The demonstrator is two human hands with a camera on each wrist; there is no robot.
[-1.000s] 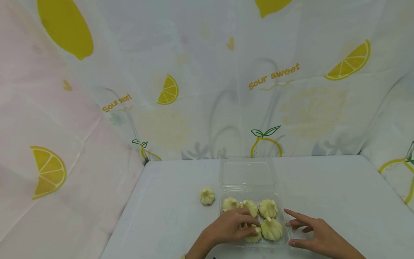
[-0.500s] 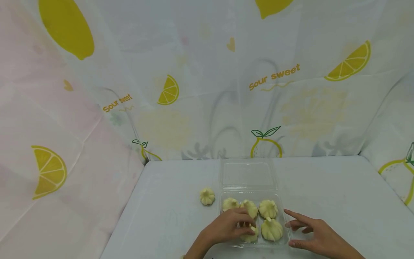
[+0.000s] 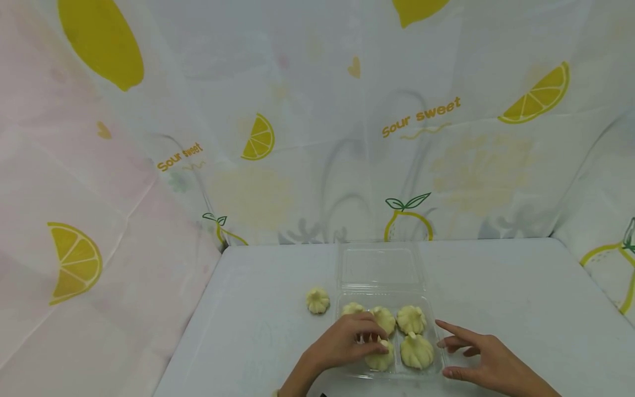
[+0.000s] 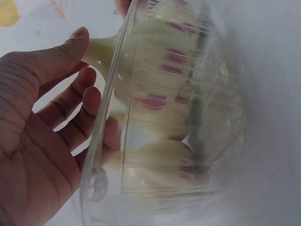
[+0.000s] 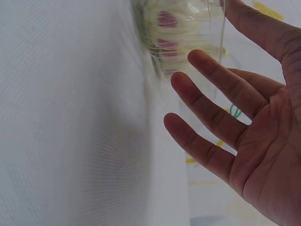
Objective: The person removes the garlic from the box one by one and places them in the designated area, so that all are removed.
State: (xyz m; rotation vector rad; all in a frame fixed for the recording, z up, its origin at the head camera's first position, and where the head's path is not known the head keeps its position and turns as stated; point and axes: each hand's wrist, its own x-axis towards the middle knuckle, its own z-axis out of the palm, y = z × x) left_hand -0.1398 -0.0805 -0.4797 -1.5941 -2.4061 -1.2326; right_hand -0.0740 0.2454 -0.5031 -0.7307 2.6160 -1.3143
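My left hand [image 3: 342,343] pinches the stem of a garlic bulb [image 3: 380,358] in the near row of a clear plastic box [image 3: 416,376]. From the side, the left wrist view shows thumb and a finger of this hand [image 4: 51,113] at the stem [image 4: 99,52]. Around it in the box lie other pale bulbs, among them one at the near right [image 3: 416,352] and one behind that [image 3: 411,320]. My right hand [image 3: 488,361] is beside the box's right wall, fingers spread; its thumb is near the rim in the right wrist view [image 5: 263,108].
One more garlic bulb [image 3: 317,300] lies on the white table [image 3: 248,320] left of the box. The box's clear lid [image 3: 381,267] lies folded back behind it. A lemon-printed cloth [image 3: 307,182] hangs at the back and sides.
My left hand has moved slightly left, and the bulb at its fingertips has shifted left with it inside the box. The right hand has stayed in place.
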